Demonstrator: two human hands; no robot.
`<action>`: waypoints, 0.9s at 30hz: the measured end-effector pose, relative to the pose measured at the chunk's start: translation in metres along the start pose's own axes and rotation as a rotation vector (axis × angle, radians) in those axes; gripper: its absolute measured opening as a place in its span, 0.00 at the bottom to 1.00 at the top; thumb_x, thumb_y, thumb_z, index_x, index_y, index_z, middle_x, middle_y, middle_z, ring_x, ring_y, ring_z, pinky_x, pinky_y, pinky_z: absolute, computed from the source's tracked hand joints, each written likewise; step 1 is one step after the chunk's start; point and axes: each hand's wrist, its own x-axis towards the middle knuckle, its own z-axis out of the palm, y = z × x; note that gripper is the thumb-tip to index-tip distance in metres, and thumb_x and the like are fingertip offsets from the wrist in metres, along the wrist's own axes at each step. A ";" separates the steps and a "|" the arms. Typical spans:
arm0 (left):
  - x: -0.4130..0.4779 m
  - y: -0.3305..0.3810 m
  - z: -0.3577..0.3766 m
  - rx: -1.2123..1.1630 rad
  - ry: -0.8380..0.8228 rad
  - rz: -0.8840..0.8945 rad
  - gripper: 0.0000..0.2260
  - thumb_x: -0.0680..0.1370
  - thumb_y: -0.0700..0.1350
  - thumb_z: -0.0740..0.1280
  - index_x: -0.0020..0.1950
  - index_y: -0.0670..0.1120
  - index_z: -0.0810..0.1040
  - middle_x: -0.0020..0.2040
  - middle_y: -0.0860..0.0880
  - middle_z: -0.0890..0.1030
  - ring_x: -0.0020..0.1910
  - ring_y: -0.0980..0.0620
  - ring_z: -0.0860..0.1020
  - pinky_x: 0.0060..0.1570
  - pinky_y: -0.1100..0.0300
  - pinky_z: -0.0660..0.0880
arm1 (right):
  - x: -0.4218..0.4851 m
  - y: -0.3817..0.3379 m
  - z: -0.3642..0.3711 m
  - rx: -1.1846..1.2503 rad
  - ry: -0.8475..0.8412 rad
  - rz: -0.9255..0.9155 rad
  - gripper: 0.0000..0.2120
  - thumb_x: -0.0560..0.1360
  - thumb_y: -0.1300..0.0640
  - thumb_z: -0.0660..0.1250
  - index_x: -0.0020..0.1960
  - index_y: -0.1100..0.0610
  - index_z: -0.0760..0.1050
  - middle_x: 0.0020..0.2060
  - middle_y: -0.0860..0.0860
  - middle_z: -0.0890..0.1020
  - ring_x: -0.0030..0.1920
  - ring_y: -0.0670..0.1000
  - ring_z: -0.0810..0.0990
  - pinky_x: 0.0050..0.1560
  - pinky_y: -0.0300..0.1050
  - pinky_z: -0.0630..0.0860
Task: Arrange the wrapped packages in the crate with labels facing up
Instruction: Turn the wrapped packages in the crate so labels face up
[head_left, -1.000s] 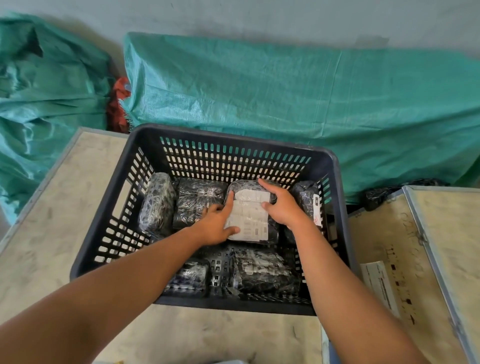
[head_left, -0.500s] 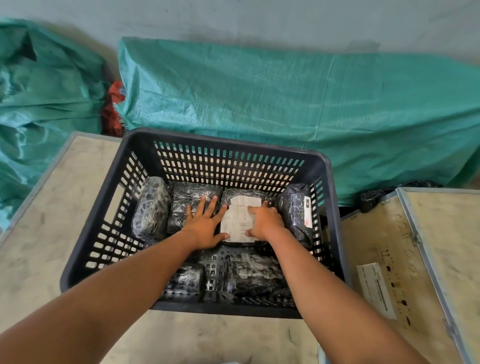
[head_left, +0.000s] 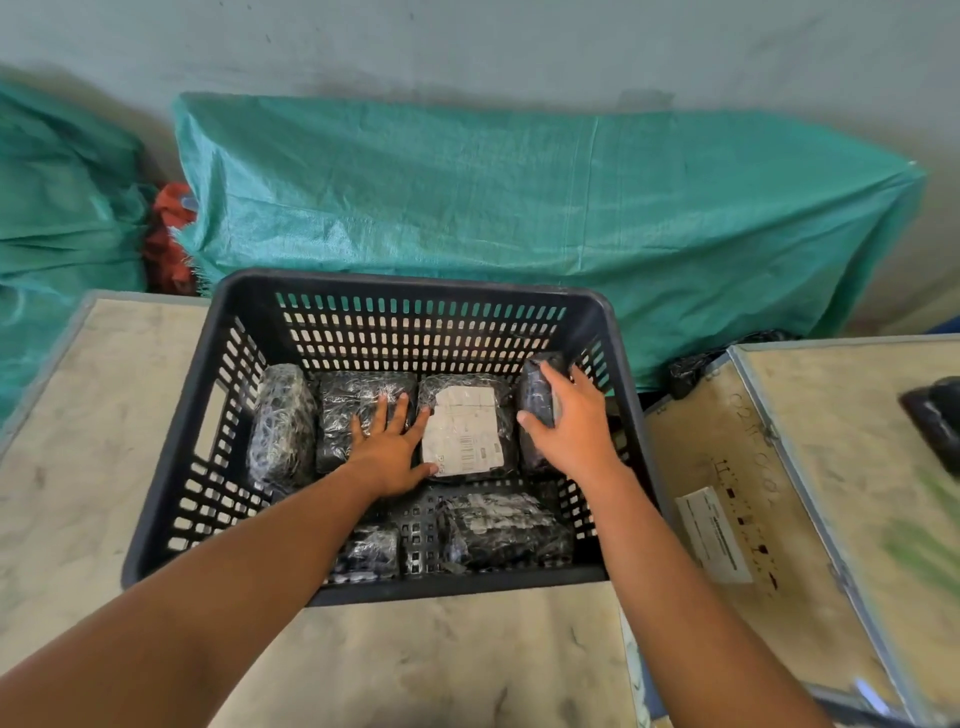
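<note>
A black slotted crate (head_left: 171, 457) holds several black film-wrapped packages. In the back row a package with a white label (head_left: 465, 434) facing up lies flat. My left hand (head_left: 392, 449) rests flat, fingers spread, on the package to its left (head_left: 358, 400), thumb touching the labelled one. My right hand (head_left: 574, 421) grips the rightmost package (head_left: 537, 389), which stands on edge against the crate's right wall. Another package (head_left: 283, 421) leans at the far left. Two more packages (head_left: 506, 527) (head_left: 366, 551) lie in the front row.
The crate stands on a pale wooden case lid (head_left: 93, 441). A second wooden case (head_left: 810, 493) with a white sticker sits at the right, a dark object (head_left: 935, 415) on it. Green woven sacks (head_left: 519, 208) lie behind along the wall.
My right hand left the labelled package and moved right to grasp the upright package by the wall. My left hand stayed spread on the neighbouring package.
</note>
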 end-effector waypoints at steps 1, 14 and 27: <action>-0.001 0.000 -0.001 -0.001 -0.006 0.001 0.43 0.77 0.69 0.58 0.82 0.56 0.36 0.80 0.45 0.33 0.78 0.38 0.32 0.71 0.30 0.36 | 0.002 0.003 0.001 0.068 -0.005 0.002 0.37 0.75 0.47 0.74 0.80 0.48 0.64 0.77 0.59 0.65 0.77 0.58 0.62 0.76 0.53 0.61; -0.030 0.040 -0.038 -0.105 -0.092 0.282 0.37 0.78 0.63 0.65 0.82 0.62 0.48 0.82 0.50 0.44 0.80 0.36 0.44 0.76 0.37 0.49 | 0.005 0.008 0.010 0.258 -0.116 -0.009 0.32 0.76 0.54 0.75 0.77 0.50 0.69 0.67 0.53 0.79 0.56 0.48 0.79 0.59 0.41 0.75; -0.082 0.101 -0.076 -0.605 0.436 0.486 0.51 0.70 0.56 0.79 0.80 0.68 0.45 0.81 0.55 0.59 0.78 0.56 0.60 0.75 0.54 0.61 | -0.009 -0.026 -0.050 0.704 0.100 0.081 0.08 0.73 0.54 0.76 0.51 0.48 0.84 0.46 0.49 0.88 0.46 0.51 0.88 0.41 0.53 0.86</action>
